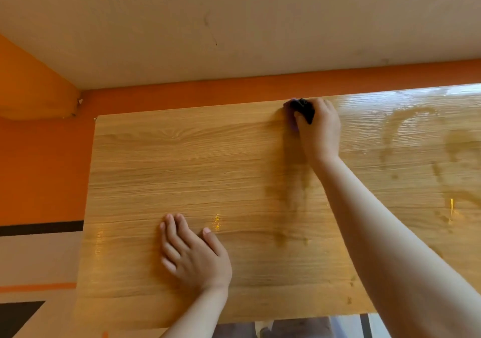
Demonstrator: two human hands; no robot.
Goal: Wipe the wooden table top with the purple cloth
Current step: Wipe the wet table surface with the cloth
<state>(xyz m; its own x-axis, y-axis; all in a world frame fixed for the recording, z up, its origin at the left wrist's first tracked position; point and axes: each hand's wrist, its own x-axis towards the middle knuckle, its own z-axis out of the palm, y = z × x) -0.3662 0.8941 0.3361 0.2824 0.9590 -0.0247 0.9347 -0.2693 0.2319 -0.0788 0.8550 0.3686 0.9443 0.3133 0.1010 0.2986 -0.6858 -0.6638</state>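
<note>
The wooden table top (208,171) fills the middle of the view, light oak grain with a glossy finish. My right hand (321,129) reaches to the far edge, right of centre, and presses the dark purple cloth (303,110) onto the wood; the cloth is bunched and mostly hidden under my fingers. My left hand (192,254) lies flat on the near part of the table, fingers together, holding nothing. Wet streaks (406,129) shine on the right side of the top, and a damp smear runs below the cloth.
The table's far edge stands against an orange wall band (182,95) under a beige wall. On the left an orange wall (39,168) runs beside the table's left edge. Floor tiles (26,259) with black and orange stripes show at lower left.
</note>
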